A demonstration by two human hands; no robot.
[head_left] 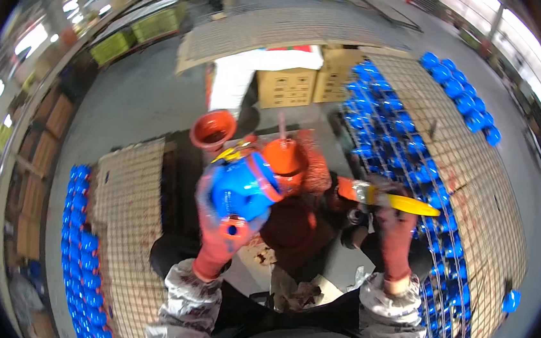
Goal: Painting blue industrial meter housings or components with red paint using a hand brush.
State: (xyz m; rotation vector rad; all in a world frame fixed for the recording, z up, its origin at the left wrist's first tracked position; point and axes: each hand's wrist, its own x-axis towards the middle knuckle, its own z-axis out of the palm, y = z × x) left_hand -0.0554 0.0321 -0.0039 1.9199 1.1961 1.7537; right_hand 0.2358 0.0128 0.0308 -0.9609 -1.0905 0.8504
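Observation:
My left hand (218,238), in a red glove, is closed round a glossy blue rounded housing (243,192). Its rim and small round port are coated orange-red, and the port points toward me. My right hand (395,234), also gloved, grips a paintbrush (412,205) with a yellow handle. The brush's orange-coated bristles point left, apart from the housing. Just beyond the housing stands an orange-smeared paint pot (282,155) with a stick rising from it. A yellow-handled thing (236,152), partly hidden by the housing, lies beside the pot.
A red bowl (213,129) stands beyond the pot. Many blue housings (393,125) sit in rows on the right, beside a mesh-covered board (473,206). Another mesh-covered board (129,202) lies on the left, with blue parts (82,262) along it. Cardboard boxes (285,88) stand ahead.

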